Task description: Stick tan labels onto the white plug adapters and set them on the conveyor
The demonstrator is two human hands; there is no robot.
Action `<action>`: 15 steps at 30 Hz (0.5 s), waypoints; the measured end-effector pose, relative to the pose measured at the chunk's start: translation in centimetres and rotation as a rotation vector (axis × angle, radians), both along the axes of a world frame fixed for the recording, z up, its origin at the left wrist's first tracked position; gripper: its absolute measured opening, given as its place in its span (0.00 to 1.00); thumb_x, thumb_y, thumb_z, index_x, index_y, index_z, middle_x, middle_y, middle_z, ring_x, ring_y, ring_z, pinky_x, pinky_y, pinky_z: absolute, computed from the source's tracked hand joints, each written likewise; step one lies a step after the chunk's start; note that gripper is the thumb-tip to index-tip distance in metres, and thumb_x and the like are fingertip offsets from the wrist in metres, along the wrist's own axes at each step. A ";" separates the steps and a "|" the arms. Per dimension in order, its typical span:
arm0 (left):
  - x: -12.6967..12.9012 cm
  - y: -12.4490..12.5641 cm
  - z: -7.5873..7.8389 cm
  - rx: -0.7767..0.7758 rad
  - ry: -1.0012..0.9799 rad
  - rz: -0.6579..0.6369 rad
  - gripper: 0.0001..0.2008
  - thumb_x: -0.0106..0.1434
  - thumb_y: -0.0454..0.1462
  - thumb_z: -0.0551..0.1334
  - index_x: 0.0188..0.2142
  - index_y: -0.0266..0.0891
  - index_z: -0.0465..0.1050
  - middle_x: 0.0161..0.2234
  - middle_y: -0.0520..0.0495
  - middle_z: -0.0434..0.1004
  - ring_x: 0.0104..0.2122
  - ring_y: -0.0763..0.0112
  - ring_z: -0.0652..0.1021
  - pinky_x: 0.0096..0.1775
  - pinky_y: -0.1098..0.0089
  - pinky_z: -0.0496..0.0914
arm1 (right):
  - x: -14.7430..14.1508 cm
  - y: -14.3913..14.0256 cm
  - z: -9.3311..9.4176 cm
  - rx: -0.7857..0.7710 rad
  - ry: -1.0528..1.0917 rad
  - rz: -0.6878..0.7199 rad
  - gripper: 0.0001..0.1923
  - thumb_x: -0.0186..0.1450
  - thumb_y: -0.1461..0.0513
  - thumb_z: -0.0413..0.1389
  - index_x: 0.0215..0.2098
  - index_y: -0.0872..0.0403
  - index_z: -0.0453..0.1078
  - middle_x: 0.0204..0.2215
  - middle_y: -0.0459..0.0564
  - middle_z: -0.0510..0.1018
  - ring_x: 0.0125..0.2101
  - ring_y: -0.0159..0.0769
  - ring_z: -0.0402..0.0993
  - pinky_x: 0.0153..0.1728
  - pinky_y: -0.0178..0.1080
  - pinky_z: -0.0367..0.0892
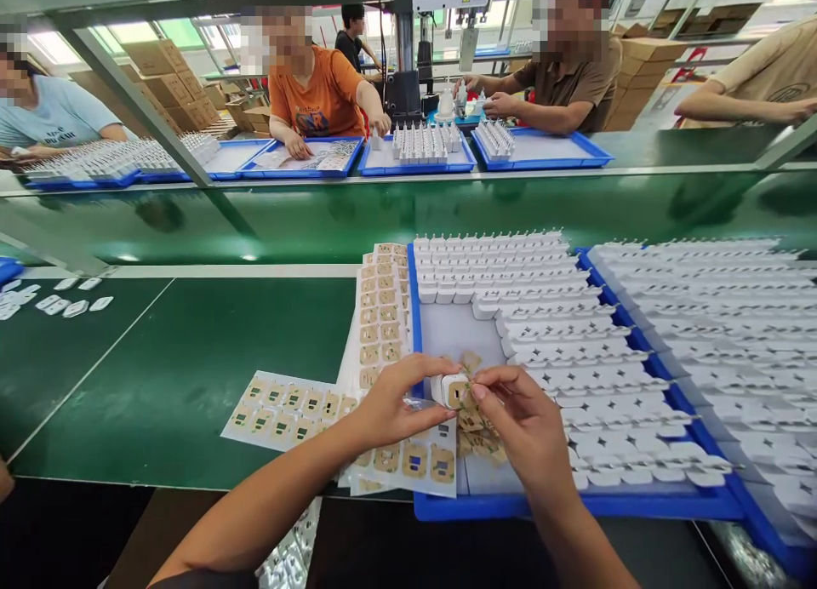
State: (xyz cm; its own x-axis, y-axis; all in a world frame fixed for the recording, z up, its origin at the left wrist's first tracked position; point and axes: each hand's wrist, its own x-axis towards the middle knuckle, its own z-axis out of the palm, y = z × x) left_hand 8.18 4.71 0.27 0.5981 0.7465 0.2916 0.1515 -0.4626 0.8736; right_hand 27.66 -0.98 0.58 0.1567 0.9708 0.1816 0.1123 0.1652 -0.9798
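My left hand (pixel 392 402) grips a small white plug adapter (pixel 452 391) between thumb and fingers. My right hand (pixel 527 423) pinches a tan sticker on the adapter's face with its fingertips. Both hands hover over the near left corner of a blue tray (pixel 574 506) filled with rows of white adapters (pixel 574 342). Under the hands lies a heap of peeled tan backing scraps (pixel 477 436). Sheets of tan stickers (pixel 287 410) lie on the green table to the left, with a further sticker sheet (pixel 383 312) beside the tray.
A second blue tray of white adapters (pixel 721 325) sits to the right. A green conveyor belt (pixel 383 214) runs across the middle. Beyond it, several people work at blue trays (pixel 542 151). Small white parts (pixel 57 304) lie at the far left.
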 end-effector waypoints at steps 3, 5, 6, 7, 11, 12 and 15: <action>0.0 0.1 -0.2 0.015 -0.001 0.000 0.23 0.60 0.40 0.70 0.55 0.41 0.71 0.52 0.41 0.79 0.53 0.57 0.77 0.55 0.59 0.69 | 0.0 0.1 0.0 -0.002 -0.021 0.000 0.04 0.66 0.59 0.60 0.35 0.50 0.74 0.31 0.46 0.78 0.34 0.34 0.76 0.37 0.35 0.72; 0.0 0.1 -0.4 0.039 -0.010 0.000 0.23 0.60 0.39 0.70 0.55 0.41 0.71 0.52 0.41 0.79 0.52 0.58 0.78 0.54 0.59 0.70 | 0.1 0.1 0.1 -0.014 -0.028 0.000 0.04 0.66 0.59 0.60 0.35 0.50 0.73 0.31 0.46 0.78 0.34 0.34 0.76 0.36 0.35 0.73; 0.0 0.2 -0.4 0.055 -0.016 0.001 0.24 0.60 0.39 0.70 0.55 0.41 0.71 0.51 0.41 0.79 0.52 0.58 0.78 0.54 0.59 0.71 | 0.1 0.1 0.2 -0.019 -0.031 0.001 0.04 0.66 0.59 0.60 0.35 0.50 0.73 0.31 0.46 0.77 0.34 0.34 0.76 0.36 0.35 0.72; 0.0 0.2 -0.5 0.069 -0.021 0.003 0.24 0.60 0.39 0.70 0.55 0.42 0.71 0.51 0.42 0.79 0.51 0.58 0.78 0.53 0.59 0.71 | 0.1 0.1 0.2 -0.021 -0.034 0.005 0.03 0.66 0.59 0.60 0.35 0.50 0.73 0.31 0.46 0.77 0.34 0.34 0.76 0.36 0.34 0.72; 0.0 0.3 -0.6 0.097 -0.023 0.005 0.25 0.59 0.39 0.71 0.55 0.43 0.71 0.51 0.42 0.79 0.51 0.58 0.78 0.53 0.59 0.72 | 0.1 0.0 0.2 -0.020 -0.044 0.020 0.02 0.67 0.59 0.60 0.36 0.48 0.73 0.32 0.44 0.77 0.35 0.33 0.76 0.36 0.33 0.71; 0.0 0.3 -0.6 0.099 -0.022 0.005 0.25 0.59 0.39 0.71 0.55 0.43 0.71 0.51 0.43 0.79 0.51 0.58 0.78 0.53 0.59 0.72 | 0.1 0.0 0.2 -0.020 -0.049 0.022 0.02 0.67 0.59 0.60 0.36 0.48 0.73 0.32 0.44 0.77 0.35 0.33 0.76 0.36 0.33 0.71; 0.0 0.3 -0.7 0.105 -0.015 0.008 0.25 0.59 0.39 0.71 0.55 0.43 0.71 0.51 0.43 0.79 0.51 0.58 0.78 0.53 0.59 0.72 | 0.0 -0.1 0.1 -0.018 -0.065 0.023 0.02 0.67 0.60 0.60 0.36 0.48 0.72 0.32 0.44 0.77 0.35 0.33 0.75 0.36 0.33 0.70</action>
State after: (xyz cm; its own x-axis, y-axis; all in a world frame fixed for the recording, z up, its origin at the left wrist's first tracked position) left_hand 8.17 4.98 -0.40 0.5871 0.7162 0.3773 0.1429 -0.5504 0.8226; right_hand 27.69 -1.06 0.67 0.1228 0.9771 0.1735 0.1722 0.1512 -0.9734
